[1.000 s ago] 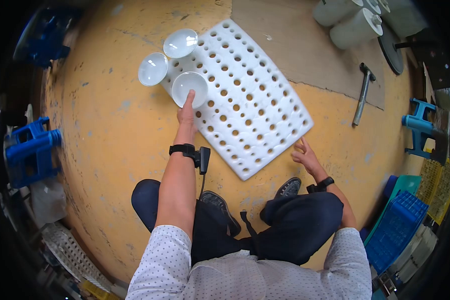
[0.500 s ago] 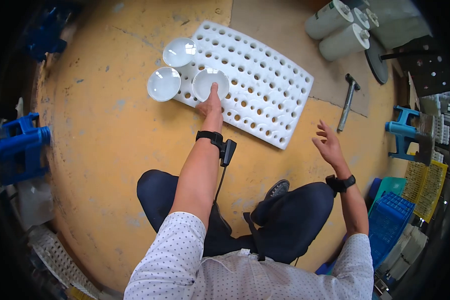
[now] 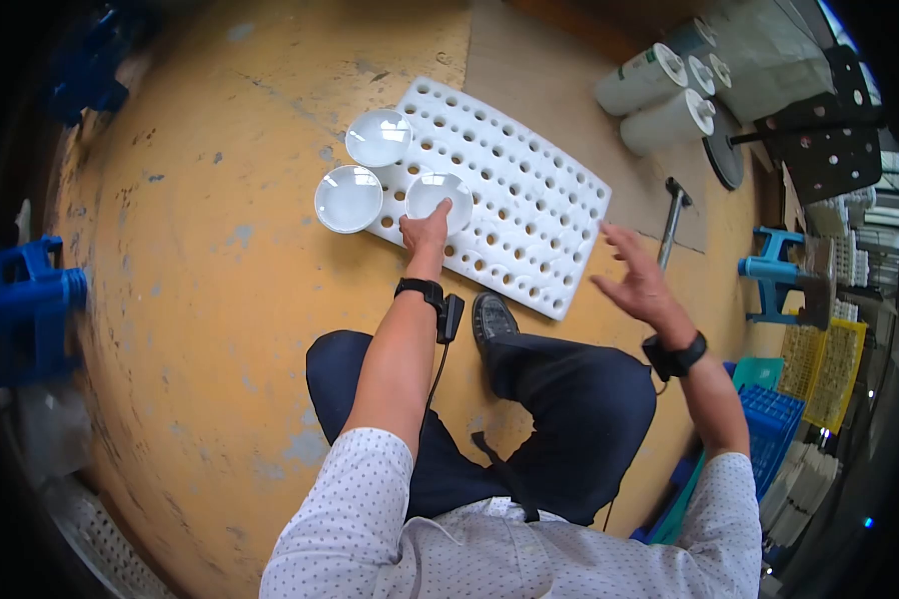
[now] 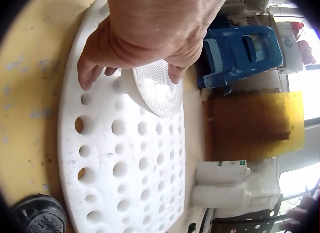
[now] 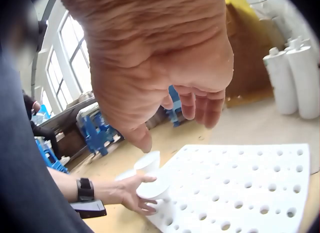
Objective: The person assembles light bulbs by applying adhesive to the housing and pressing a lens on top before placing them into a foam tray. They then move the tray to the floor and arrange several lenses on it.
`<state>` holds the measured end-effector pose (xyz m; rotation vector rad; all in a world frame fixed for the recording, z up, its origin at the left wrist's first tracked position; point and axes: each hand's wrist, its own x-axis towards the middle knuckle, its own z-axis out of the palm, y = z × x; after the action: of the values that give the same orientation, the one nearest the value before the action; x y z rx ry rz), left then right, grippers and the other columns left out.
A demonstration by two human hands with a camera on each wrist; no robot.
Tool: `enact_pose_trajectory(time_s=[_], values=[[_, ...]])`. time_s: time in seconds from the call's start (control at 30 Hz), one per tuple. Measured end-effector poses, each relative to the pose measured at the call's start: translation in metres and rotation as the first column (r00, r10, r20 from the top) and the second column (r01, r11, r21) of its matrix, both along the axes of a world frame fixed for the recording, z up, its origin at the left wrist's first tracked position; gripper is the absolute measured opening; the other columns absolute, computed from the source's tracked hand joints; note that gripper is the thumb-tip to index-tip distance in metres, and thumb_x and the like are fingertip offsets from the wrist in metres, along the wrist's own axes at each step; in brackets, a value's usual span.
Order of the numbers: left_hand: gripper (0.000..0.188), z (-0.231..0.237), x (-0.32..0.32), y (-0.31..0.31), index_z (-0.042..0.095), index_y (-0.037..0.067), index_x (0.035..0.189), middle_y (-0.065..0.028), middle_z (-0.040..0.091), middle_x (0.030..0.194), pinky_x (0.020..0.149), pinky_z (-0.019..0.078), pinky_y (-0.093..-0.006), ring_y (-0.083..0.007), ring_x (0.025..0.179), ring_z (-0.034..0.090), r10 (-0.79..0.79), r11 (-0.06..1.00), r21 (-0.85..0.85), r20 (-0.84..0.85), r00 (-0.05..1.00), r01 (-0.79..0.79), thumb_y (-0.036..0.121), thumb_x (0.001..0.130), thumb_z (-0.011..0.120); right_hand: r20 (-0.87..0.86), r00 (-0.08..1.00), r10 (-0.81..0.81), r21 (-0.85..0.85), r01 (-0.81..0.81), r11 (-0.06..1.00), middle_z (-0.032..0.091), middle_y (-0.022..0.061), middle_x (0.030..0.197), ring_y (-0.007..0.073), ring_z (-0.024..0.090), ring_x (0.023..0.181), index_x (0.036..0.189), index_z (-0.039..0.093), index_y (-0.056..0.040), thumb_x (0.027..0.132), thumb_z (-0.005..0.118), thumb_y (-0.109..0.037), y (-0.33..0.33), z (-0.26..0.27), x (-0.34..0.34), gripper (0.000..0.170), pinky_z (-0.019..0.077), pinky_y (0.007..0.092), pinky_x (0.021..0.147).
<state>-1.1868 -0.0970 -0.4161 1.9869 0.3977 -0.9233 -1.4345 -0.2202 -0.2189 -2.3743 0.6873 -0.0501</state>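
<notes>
My left hand (image 3: 427,232) grips a white cone-shaped lamp (image 3: 440,200) by its rim, over the left part of a perforated white foam board (image 3: 529,215). Its thumb lies on the lamp's glossy face, which shows a fine dimpled texture in the left wrist view (image 4: 162,87); the other fingers are on the far side, partly hidden. Two more such lamps, an upper one (image 3: 378,138) and a lower one (image 3: 349,199), stand at the board's left edge. With fingers spread and nothing in it, my right hand (image 3: 637,280) hovers beside the board's right edge.
A T-shaped metal tool (image 3: 673,220) lies on the right, partly on a cardboard sheet (image 3: 529,70). White canisters (image 3: 659,125) lie beyond it. Blue stools stand at the left (image 3: 35,309) and right (image 3: 772,275). My shoe (image 3: 492,317) is near the board's front edge.
The board has turned counterclockwise in the head view. My right hand has left the board's near corner and risen beside it. My left hand still holds the same lamp, now farther right in view.
</notes>
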Motion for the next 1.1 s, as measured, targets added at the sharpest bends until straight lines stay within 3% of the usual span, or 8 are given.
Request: enact_pose_trajectory(time_s=[0.13, 0.3, 0.63, 0.9, 0.97, 1.0, 1.03, 1.1], values=[[0.09, -0.004, 0.001, 0.003, 0.042, -0.011, 0.12, -0.0248, 0.053, 0.115, 0.09, 0.0452, -0.0363, -0.0329, 0.105, 0.055, -0.039, 0.999, 0.0, 0.014, 0.999, 0.039, 0.04, 0.057, 0.08, -0.084, 0.951, 0.297, -0.057, -0.302, 0.952, 0.037, 0.0208, 0.133, 0.0384, 0.039, 0.119, 0.138, 0.034, -0.0149, 0.061, 0.078, -0.017, 0.008, -0.066, 0.092, 0.089, 0.0369, 0.0411, 0.099], [0.076, -0.008, 0.001, 0.007, 0.05, -0.009, 0.114, -0.0213, 0.061, 0.107, 0.084, 0.0488, -0.036, -0.0295, 0.098, 0.061, -0.088, 0.996, 0.001, 0.083, 0.993, 0.088, 0.036, 0.06, 0.08, -0.288, 0.812, 0.507, -0.189, -0.567, 0.801, 0.021, 0.0232, 0.143, 0.0406, 0.022, 0.132, 0.14, 0.029, -0.0236, 0.051, 0.083, -0.026, 0.012, -0.126, 0.172, 0.105, 0.0296, 0.0492, 0.104], [0.08, 0.005, 0.004, 0.012, 0.045, -0.008, 0.113, -0.0252, 0.059, 0.107, 0.086, 0.047, -0.0406, -0.0369, 0.1, 0.058, -0.192, 0.981, 0.058, 0.072, 0.979, 0.188, 0.045, 0.061, 0.075, -0.136, 0.83, 0.541, 0.007, -0.546, 0.838, 0.023, 0.0238, 0.138, 0.0428, 0.021, 0.132, 0.137, 0.033, -0.0226, 0.049, 0.081, -0.025, 0.011, -0.167, 0.202, 0.1, 0.0333, 0.0513, 0.1], [0.078, -0.004, 0.001, 0.018, 0.045, -0.006, 0.116, -0.0215, 0.06, 0.106, 0.085, 0.0474, -0.0389, -0.0344, 0.098, 0.06, -0.17, 0.985, 0.025, 0.066, 0.983, 0.168, 0.042, 0.062, 0.075, -0.08, 0.839, 0.538, -0.114, -0.544, 0.831, 0.027, 0.0223, 0.133, 0.0412, 0.028, 0.126, 0.135, 0.035, -0.0205, 0.045, 0.082, -0.024, 0.015, -0.171, 0.202, 0.102, 0.0315, 0.0491, 0.102], [0.078, -0.009, 0.008, 0.032, 0.045, -0.005, 0.118, -0.0158, 0.059, 0.107, 0.083, 0.0478, -0.0346, -0.0269, 0.095, 0.06, -0.093, 0.942, -0.33, -0.112, 0.989, 0.051, 0.038, 0.061, 0.077, -0.09, 0.833, 0.545, -0.069, -0.551, 0.831, 0.027, 0.0225, 0.133, 0.0411, 0.028, 0.126, 0.134, 0.035, -0.02, 0.044, 0.082, -0.024, 0.012, -0.173, 0.205, 0.101, 0.0316, 0.0482, 0.102], [0.076, -0.012, 0.016, 0.041, 0.044, 0.001, 0.123, -0.0117, 0.056, 0.11, 0.079, 0.0486, -0.035, -0.0217, 0.092, 0.057, -0.056, 0.918, -0.388, -0.335, 0.941, -0.083, 0.034, 0.063, 0.077, -0.085, 0.837, 0.54, -0.062, -0.546, 0.836, 0.027, 0.0226, 0.133, 0.0411, 0.028, 0.126, 0.134, 0.036, -0.0198, 0.044, 0.082, -0.023, 0.012, -0.173, 0.204, 0.101, 0.0318, 0.0472, 0.103], [0.076, -0.008, 0.022, 0.048, 0.044, 0.001, 0.123, -0.0117, 0.056, 0.11, 0.079, 0.0486, -0.035, -0.0217, 0.092, 0.057, -0.061, 0.917, -0.39, -0.337, 0.939, -0.081, 0.034, 0.063, 0.077, -0.078, 0.841, 0.535, -0.057, -0.539, 0.84, 0.027, 0.0228, 0.133, 0.041, 0.028, 0.126, 0.134, 0.036, -0.0196, 0.044, 0.081, -0.023, 0.013, -0.173, 0.203, 0.101, 0.032, 0.0462, 0.103], [0.066, 0.002, 0.036, 0.057, 0.045, 0.008, 0.124, -0.0116, 0.053, 0.113, 0.075, 0.0503, -0.0391, -0.0226, 0.089, 0.056, 0.445, 0.784, -0.24, -0.425, 0.788, -0.572, 0.028, 0.07, 0.076, -0.115, 0.839, 0.532, -0.057, -0.54, 0.84, 0.028, 0.0228, 0.133, 0.0408, 0.028, 0.125, 0.134, 0.036, -0.0195, 0.044, 0.081, -0.022, 0.016, -0.169, 0.205, 0.1, 0.0321, 0.0457, 0.103]])
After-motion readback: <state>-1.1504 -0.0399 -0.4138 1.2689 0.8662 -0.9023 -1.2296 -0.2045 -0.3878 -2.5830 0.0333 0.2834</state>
